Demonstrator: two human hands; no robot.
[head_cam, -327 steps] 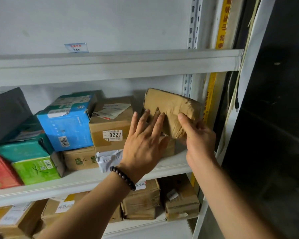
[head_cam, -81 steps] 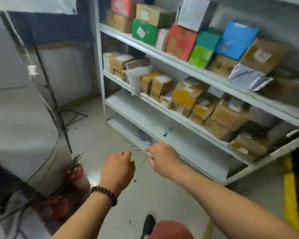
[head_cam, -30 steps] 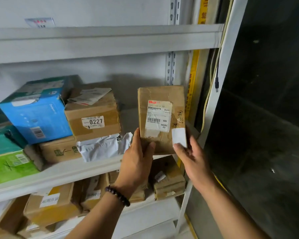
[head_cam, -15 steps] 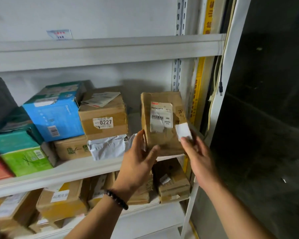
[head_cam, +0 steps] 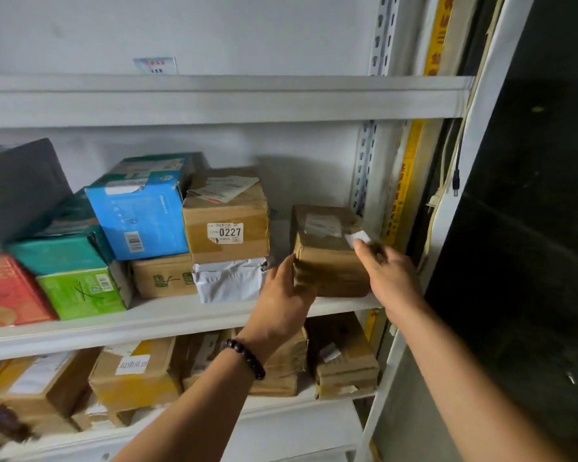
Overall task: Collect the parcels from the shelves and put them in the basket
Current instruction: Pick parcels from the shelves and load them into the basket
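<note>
A brown taped cardboard parcel (head_cam: 331, 258) lies flat at the right end of the middle shelf (head_cam: 167, 320). My left hand (head_cam: 286, 300) grips its left side, thumb along the edge. My right hand (head_cam: 389, 278) is at the parcel's right side and pinches a small white sticker (head_cam: 357, 237) against its top corner. The basket is out of view.
To the left on the same shelf stand a brown box marked 0227 (head_cam: 226, 225), a white poly bag (head_cam: 229, 281), a blue box (head_cam: 144, 208) and green and red boxes. Several brown parcels fill the lower shelf (head_cam: 344, 361). A dark panel (head_cam: 528, 228) borders the right.
The parcel, held upright with its label facing me half a second ago, has been tipped back and laid flat on the shelf. Both hands followed it forward.
</note>
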